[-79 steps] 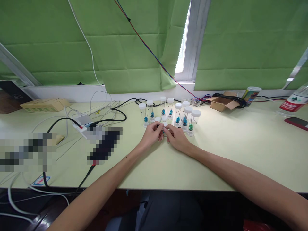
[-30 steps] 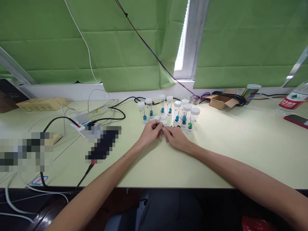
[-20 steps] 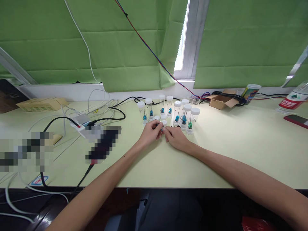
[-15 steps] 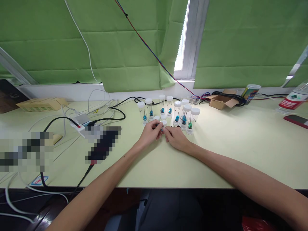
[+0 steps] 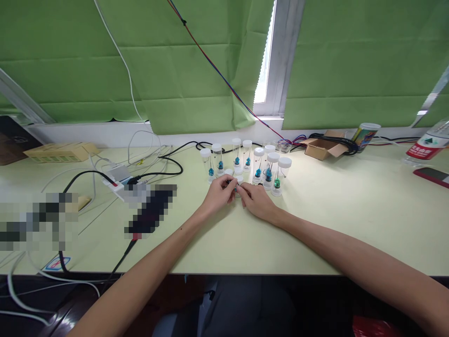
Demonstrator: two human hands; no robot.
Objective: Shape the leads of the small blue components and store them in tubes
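Note:
My left hand (image 5: 220,193) and my right hand (image 5: 257,199) meet over the table, fingertips bent together in a pinch. Between them is something small and dark, mostly covered by the fingers, so its kind cannot be made out. Just behind the fingers, low white caps (image 5: 239,179) show. Around my hands stand several clear tubes with white lids: a tube with a blue piece inside (image 5: 211,172) to the left, another blue-filled tube (image 5: 258,172) behind my right hand, and a tube with a green piece (image 5: 277,182) to its right.
A dark blurred-out device (image 5: 150,213) and a white power strip (image 5: 122,186) with tangled cables lie to the left. At the back right are an open cardboard box (image 5: 321,147), a printed can (image 5: 365,135), a bottle (image 5: 428,145) and a red-edged phone (image 5: 433,176).
Almost nothing differs. Both hands stay in the same place, with only a slight shift at the fingertips; the tubes have not moved.

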